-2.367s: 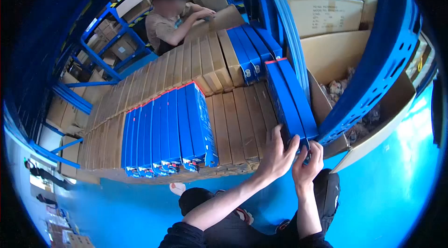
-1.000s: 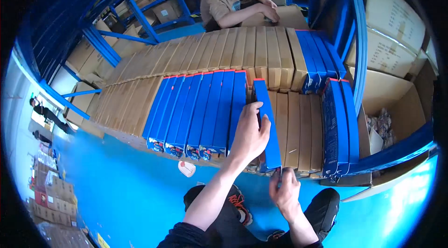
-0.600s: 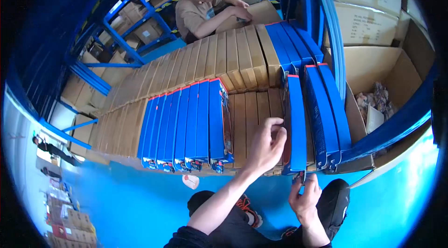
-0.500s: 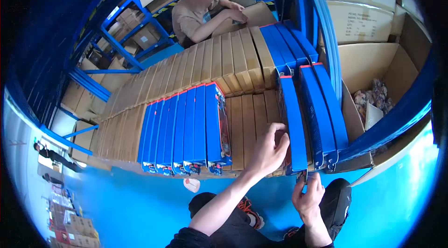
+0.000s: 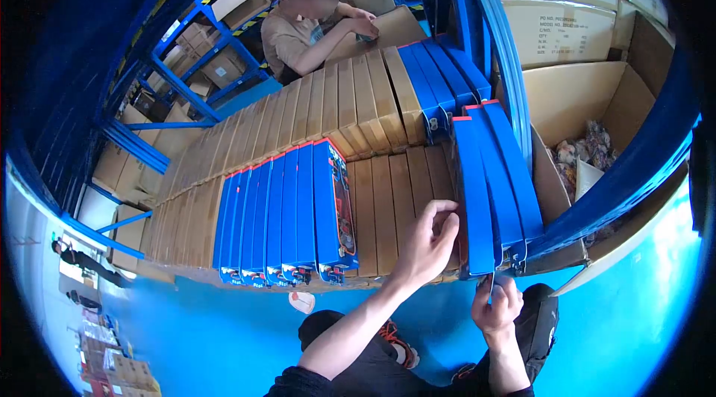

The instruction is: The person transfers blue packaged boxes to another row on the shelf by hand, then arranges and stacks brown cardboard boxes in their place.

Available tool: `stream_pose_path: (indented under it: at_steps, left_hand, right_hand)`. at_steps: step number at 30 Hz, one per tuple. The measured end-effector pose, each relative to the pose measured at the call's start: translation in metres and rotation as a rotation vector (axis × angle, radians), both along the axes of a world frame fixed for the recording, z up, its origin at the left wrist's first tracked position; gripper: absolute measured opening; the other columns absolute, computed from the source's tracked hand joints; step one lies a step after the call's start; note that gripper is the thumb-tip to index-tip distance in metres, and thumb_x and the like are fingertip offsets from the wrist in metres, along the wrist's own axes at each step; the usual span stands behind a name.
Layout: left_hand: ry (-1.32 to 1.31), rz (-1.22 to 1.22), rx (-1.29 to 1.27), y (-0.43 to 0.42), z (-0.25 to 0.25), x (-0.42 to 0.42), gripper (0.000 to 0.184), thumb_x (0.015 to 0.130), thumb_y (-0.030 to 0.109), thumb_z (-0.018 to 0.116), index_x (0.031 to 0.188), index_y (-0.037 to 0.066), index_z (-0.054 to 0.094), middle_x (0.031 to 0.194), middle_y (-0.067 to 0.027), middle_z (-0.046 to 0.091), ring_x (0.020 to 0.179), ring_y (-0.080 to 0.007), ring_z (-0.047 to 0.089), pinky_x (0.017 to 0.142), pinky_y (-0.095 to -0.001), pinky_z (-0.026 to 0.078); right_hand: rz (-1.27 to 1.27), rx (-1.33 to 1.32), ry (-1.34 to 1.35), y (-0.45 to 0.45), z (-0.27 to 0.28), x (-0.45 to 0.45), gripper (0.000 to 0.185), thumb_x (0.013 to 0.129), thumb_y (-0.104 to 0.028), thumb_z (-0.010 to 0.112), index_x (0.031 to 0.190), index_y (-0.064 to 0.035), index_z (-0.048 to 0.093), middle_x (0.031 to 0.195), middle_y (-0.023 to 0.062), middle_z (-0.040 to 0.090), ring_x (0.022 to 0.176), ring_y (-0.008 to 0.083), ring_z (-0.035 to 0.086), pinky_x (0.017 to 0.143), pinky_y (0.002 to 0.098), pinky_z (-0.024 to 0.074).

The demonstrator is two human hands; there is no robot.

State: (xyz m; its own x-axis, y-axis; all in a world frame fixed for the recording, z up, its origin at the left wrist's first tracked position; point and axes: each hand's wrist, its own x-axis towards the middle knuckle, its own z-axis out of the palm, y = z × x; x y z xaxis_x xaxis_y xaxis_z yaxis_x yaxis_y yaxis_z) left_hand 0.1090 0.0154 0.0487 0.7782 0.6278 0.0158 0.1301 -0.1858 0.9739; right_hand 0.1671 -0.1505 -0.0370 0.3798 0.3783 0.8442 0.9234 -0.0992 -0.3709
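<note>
A narrow blue box point(image 5: 474, 195) with a red far edge stands at the right of the front row, close against two more blue boxes point(image 5: 514, 180). My left hand point(image 5: 426, 244) is beside its left side, fingers bent and thumb apart, gripping nothing. At the box's near lower end, my right hand point(image 5: 497, 307) has its fingers closed on a small part of it. Left of my hands, brown cartons point(image 5: 384, 210) separate this group from a row of several blue boxes point(image 5: 276, 210).
Behind runs a row of brown cartons point(image 5: 321, 102) ending in blue boxes point(image 5: 440, 76). Another person point(image 5: 294, 35) works at an open carton point(image 5: 395, 27). A blue rack post point(image 5: 626, 166) crosses in front of an open carton point(image 5: 574, 98) of wrapped items at right.
The held blue box came from beside the left blue row to the right, and its gap to the two right-hand blue boxes has closed. The view has turned as well.
</note>
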Motion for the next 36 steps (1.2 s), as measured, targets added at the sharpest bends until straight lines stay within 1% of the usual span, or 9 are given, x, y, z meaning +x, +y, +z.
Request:
stream_pose_path:
  at_steps: [5, 9, 12, 24, 27, 30, 33, 35, 36]
  left_hand:
    - [-0.059, -0.051, -0.125, -0.003, -0.019, 0.003, 0.027, 0.101, 0.017, 0.053, 0.120, -0.001, 0.052, 0.109, -0.0070, 0.062, 0.102, -0.0093, 0.055, 0.088, -0.0258, 0.046]
    - [-0.028, -0.066, 0.018, -0.004, -0.028, 0.007, 0.029, 0.100, 0.021, 0.053, 0.118, -0.002, 0.051, 0.105, -0.0153, 0.064, 0.097, -0.0194, 0.062, 0.082, -0.0330, 0.051]
    - [-0.052, -0.092, -0.013, -0.006, -0.038, 0.009, 0.027, 0.101, 0.015, 0.052, 0.121, -0.001, 0.052, 0.110, -0.0089, 0.062, 0.102, -0.0122, 0.056, 0.087, -0.0282, 0.047]
    - [0.046, -0.076, -0.153, -0.004, -0.027, 0.014, 0.029, 0.101, 0.018, 0.051, 0.122, -0.002, 0.052, 0.113, -0.0114, 0.062, 0.107, -0.0147, 0.055, 0.092, -0.0309, 0.045]
    - [0.051, -0.111, -0.002, -0.003, -0.029, 0.011, 0.030, 0.101, 0.021, 0.053, 0.122, -0.001, 0.052, 0.113, -0.0095, 0.062, 0.101, -0.0138, 0.058, 0.087, -0.0298, 0.048]
    - [0.047, -0.128, -0.099, -0.001, -0.020, 0.001, 0.031, 0.101, 0.021, 0.055, 0.122, -0.001, 0.052, 0.115, -0.0090, 0.062, 0.092, -0.0127, 0.061, 0.079, -0.0280, 0.050]
    - [-0.101, -0.019, 0.119, 0.018, -0.011, -0.017, 0.025, 0.098, 0.016, 0.059, 0.116, -0.002, 0.060, 0.114, -0.0116, 0.068, 0.095, -0.0120, 0.065, 0.078, -0.0250, 0.052]
    - [-0.184, 0.189, 0.326, 0.033, 0.021, -0.036, 0.017, 0.095, 0.015, 0.063, 0.101, 0.001, 0.069, 0.096, -0.0127, 0.073, 0.090, -0.0184, 0.071, 0.075, -0.0296, 0.055]
    - [-0.204, 0.290, 0.431, 0.045, 0.033, -0.048, 0.017, 0.095, 0.016, 0.063, 0.099, 0.001, 0.069, 0.095, -0.0115, 0.073, 0.087, -0.0165, 0.071, 0.072, -0.0289, 0.054]
  right_hand:
    - [-0.052, -0.059, 0.079, 0.001, 0.001, -0.001, 0.022, 0.075, 0.004, 0.065, 0.086, -0.0026, 0.046, 0.078, 0.0150, 0.061, 0.053, 0.0279, 0.056, 0.045, 0.0354, 0.0449]
    - [-0.133, -0.024, 0.099, 0.001, 0.004, -0.002, 0.026, 0.073, 0.003, 0.070, 0.086, -0.0034, 0.049, 0.077, 0.0150, 0.059, 0.058, 0.0281, 0.056, 0.049, 0.0358, 0.0446]
    - [-0.224, -0.001, 0.114, 0.005, 0.015, -0.004, 0.026, 0.071, 0.004, 0.071, 0.085, -0.0035, 0.050, 0.077, 0.0143, 0.056, 0.061, 0.0276, 0.055, 0.050, 0.0363, 0.0430]
    - [-0.212, -0.006, 0.269, 0.010, -0.003, -0.004, 0.029, 0.074, 0.002, 0.075, 0.087, -0.0030, 0.050, 0.074, 0.0105, 0.051, 0.060, 0.0246, 0.049, 0.052, 0.0353, 0.0384]
    - [-0.168, 0.038, 0.285, 0.010, -0.003, -0.006, 0.034, 0.074, -0.001, 0.076, 0.090, -0.0031, 0.046, 0.073, 0.0094, 0.049, 0.058, 0.0224, 0.045, 0.051, 0.0343, 0.0349]
    - [-0.133, 0.113, 0.277, 0.005, -0.003, -0.016, 0.034, 0.081, -0.008, 0.072, 0.093, -0.0024, 0.041, 0.069, 0.0074, 0.043, 0.056, 0.0201, 0.039, 0.051, 0.0330, 0.0312]
    - [0.059, 0.083, 0.195, -0.004, -0.003, -0.033, 0.019, 0.093, -0.010, 0.055, 0.091, -0.0001, 0.039, 0.066, 0.0064, 0.041, 0.058, 0.0184, 0.039, 0.050, 0.0329, 0.0289]
    - [0.217, 0.031, 0.212, 0.007, 0.007, -0.049, 0.015, 0.088, -0.004, 0.058, 0.087, -0.0009, 0.044, 0.063, 0.0089, 0.047, 0.050, 0.0219, 0.042, 0.046, 0.0344, 0.0305]
    - [0.298, -0.024, 0.210, 0.013, 0.010, -0.059, 0.014, 0.085, -0.003, 0.061, 0.086, -0.0007, 0.046, 0.063, 0.0095, 0.050, 0.049, 0.0233, 0.045, 0.045, 0.0345, 0.0325]
